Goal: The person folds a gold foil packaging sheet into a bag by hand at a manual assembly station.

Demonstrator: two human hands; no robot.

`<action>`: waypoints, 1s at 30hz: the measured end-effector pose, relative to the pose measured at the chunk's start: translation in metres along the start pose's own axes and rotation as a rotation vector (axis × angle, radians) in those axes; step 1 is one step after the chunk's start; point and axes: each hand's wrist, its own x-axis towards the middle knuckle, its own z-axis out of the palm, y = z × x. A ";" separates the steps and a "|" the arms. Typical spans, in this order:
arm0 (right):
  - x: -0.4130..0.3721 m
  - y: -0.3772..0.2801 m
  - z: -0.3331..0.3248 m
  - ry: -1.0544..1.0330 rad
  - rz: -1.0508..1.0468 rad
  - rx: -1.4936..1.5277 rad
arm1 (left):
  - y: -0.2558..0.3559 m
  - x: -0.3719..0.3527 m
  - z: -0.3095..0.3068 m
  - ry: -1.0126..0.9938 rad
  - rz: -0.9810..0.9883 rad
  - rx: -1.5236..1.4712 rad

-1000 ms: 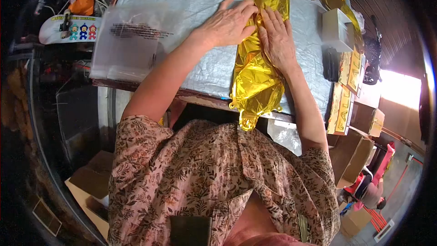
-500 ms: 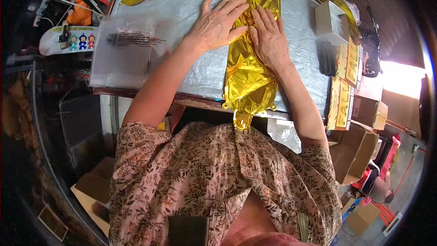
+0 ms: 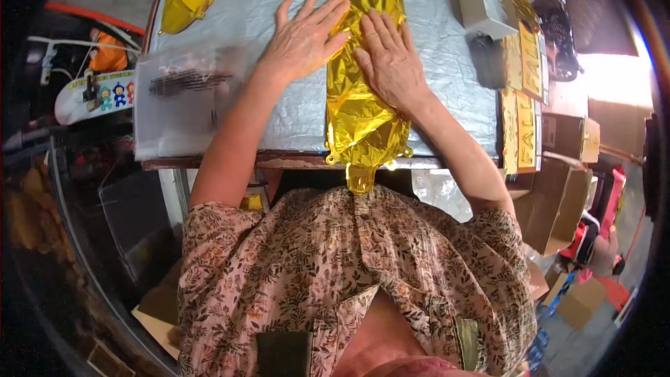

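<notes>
A long gold foil balloon (image 3: 366, 115), flat and wrinkled, lies lengthwise on the table (image 3: 457, 115). Its tabbed near end hangs past the table's front edge toward my shirt. My right hand (image 3: 391, 59) rests flat on the balloon's middle, fingers stretched out and pointing away from me. On the balloon's left edge lies my left hand (image 3: 303, 38), fingers spread, the fingertips and thumb reaching onto the foil and the palm beside it. Neither hand grasps anything. Part of the foil is hidden under the right palm.
Left of my left forearm lies a clear plastic bag (image 3: 178, 105) with black print. More gold foil (image 3: 192, 0) sits at the far left. A white box (image 3: 485, 5) stands at the right, near yellow boxes (image 3: 527, 126) along the table's edge. Cardboard boxes (image 3: 551, 202) are stacked beyond it.
The view has shifted, so the table and balloon sit further left and higher. My left hand has drawn outward to the balloon's left edge, and the foil between the hands looks flatter.
</notes>
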 end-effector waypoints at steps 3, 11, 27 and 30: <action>-0.002 0.000 -0.003 -0.010 0.003 -0.009 | 0.001 0.002 -0.001 -0.083 -0.030 0.015; -0.007 0.007 0.000 -0.019 -0.010 0.003 | -0.001 0.001 0.001 -0.035 0.008 0.032; -0.007 0.007 0.002 -0.029 -0.023 -0.014 | 0.002 0.027 -0.007 0.120 0.043 -0.102; -0.006 0.007 0.003 -0.045 -0.023 -0.035 | 0.016 0.044 0.011 0.104 0.176 -0.286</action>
